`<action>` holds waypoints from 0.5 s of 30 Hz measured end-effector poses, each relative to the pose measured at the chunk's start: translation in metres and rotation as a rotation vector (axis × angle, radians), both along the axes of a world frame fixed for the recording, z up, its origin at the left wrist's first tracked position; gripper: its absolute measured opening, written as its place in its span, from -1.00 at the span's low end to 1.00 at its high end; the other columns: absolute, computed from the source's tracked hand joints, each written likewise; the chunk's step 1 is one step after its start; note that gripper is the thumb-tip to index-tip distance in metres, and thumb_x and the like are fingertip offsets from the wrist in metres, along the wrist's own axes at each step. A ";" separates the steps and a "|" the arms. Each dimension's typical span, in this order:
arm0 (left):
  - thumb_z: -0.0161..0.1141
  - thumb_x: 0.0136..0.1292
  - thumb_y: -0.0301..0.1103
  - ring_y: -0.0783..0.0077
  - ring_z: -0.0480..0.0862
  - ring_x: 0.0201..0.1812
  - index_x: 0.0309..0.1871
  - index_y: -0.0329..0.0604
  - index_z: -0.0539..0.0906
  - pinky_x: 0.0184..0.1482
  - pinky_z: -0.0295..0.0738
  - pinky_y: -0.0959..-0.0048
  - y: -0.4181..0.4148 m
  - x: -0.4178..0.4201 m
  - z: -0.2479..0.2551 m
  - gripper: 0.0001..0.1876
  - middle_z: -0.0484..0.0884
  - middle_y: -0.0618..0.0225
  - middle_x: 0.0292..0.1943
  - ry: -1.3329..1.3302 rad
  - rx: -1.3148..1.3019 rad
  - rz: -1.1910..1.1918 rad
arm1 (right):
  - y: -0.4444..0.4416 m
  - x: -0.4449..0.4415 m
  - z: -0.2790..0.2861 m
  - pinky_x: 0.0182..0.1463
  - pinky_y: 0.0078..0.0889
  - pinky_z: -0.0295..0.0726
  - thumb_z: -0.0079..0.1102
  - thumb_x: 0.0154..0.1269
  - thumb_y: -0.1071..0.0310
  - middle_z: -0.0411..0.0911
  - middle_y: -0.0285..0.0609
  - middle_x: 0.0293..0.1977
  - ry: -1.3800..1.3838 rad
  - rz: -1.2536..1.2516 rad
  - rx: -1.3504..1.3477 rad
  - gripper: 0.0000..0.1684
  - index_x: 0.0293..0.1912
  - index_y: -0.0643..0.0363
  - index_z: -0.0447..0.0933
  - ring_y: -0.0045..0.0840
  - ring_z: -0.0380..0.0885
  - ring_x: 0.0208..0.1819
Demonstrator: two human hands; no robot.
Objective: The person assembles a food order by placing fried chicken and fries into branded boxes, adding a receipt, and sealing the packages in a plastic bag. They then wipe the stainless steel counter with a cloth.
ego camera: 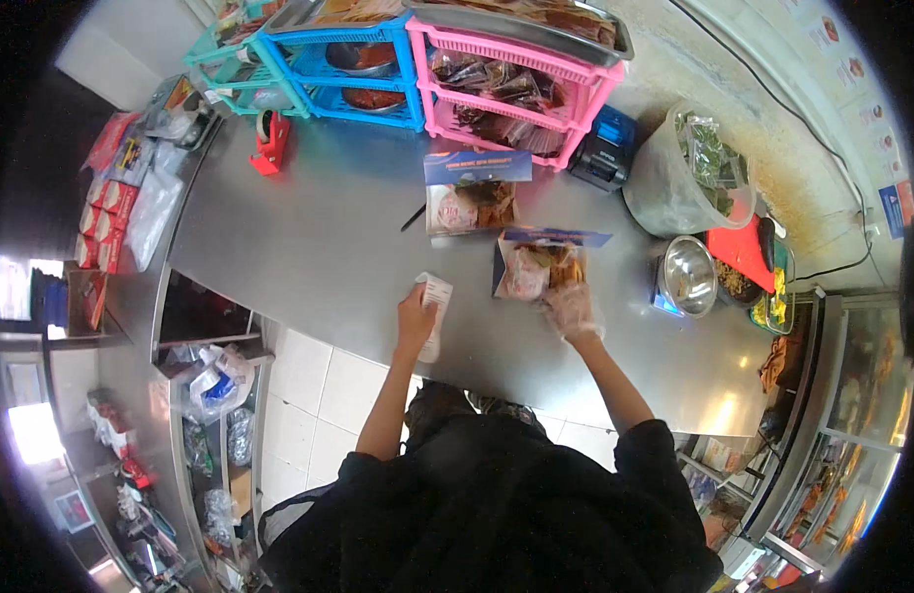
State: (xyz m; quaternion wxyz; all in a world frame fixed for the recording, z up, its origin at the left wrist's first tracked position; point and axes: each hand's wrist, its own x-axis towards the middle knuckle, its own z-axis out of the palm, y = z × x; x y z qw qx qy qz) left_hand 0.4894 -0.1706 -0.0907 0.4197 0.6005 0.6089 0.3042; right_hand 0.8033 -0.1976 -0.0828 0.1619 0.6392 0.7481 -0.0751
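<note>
My left hand (416, 317), bare, holds a white printed paper slip (436, 311) over the front part of the steel table (331, 244). In a clear plastic glove, my right hand (573, 310) touches the lower right of an open-topped food box (526, 273) with a blue printed flap; whether its fingers grip anything is hard to tell. Inside that box are a white wrapped packet and brownish food. Just behind it and to the left stands a second food box (472, 204), similarly filled, its blue flap raised. A black pen (412, 217) lies beside the second box.
Blue (338, 78) and pink plastic racks (501, 111) line the back, near a red tape dispenser (270, 144) and a black printer (604, 152). At right are a large plastic tub (661, 178), a steel bowl (689, 276) on a scale, and a red cutting board (738, 248).
</note>
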 end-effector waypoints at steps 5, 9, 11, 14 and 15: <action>0.19 0.05 -0.21 0.11 0.30 0.06 -0.11 -0.01 0.55 0.00 0.16 0.11 -0.047 0.007 0.007 -0.69 0.38 0.18 -0.01 0.602 0.384 0.253 | 0.014 -0.017 0.007 -0.11 -0.18 0.39 -0.07 0.19 0.27 0.53 -0.12 -0.27 0.003 0.228 0.109 -0.73 -0.12 0.03 0.47 -0.31 0.50 -0.19; 0.13 0.09 -0.16 0.13 0.38 -0.03 -0.16 0.01 0.54 -0.03 0.18 0.10 -0.058 0.035 0.000 -0.74 0.45 0.23 -0.09 0.703 0.418 0.086 | 0.004 -0.070 0.035 -0.32 -0.16 0.44 -0.04 0.14 0.25 0.53 -0.14 -0.44 0.122 0.286 0.448 -0.76 -0.17 0.00 0.46 -0.28 0.52 -0.40; 0.09 0.13 -0.17 0.14 0.41 -0.07 -0.19 -0.01 0.54 -0.04 0.19 0.09 -0.058 0.050 -0.006 -0.77 0.47 0.24 -0.13 0.754 0.375 0.072 | -0.010 -0.090 0.031 -0.39 -0.16 0.46 -0.03 0.12 0.26 0.53 -0.12 -0.47 0.131 0.270 0.548 -0.74 -0.16 0.02 0.44 -0.26 0.52 -0.44; -0.05 0.23 -0.23 0.13 0.45 -0.11 -0.19 -0.09 0.51 -0.04 0.20 0.09 -0.066 0.072 -0.051 -0.79 0.50 0.21 -0.18 0.842 0.427 0.133 | -0.035 -0.104 -0.018 -0.17 -0.12 0.45 -0.05 0.13 0.28 0.47 0.06 -0.26 -0.031 0.185 0.706 -0.65 -0.10 0.25 0.39 -0.23 0.49 -0.20; -0.10 0.25 -0.24 0.11 0.45 -0.07 -0.12 -0.11 0.49 -0.02 0.20 0.11 -0.078 0.074 -0.060 -0.75 0.50 0.19 -0.16 0.913 0.390 0.243 | -0.040 -0.106 -0.027 -0.10 -0.10 0.44 -0.07 0.17 0.28 0.45 0.08 -0.21 0.047 0.153 0.666 -0.65 -0.09 0.29 0.38 -0.26 0.47 -0.12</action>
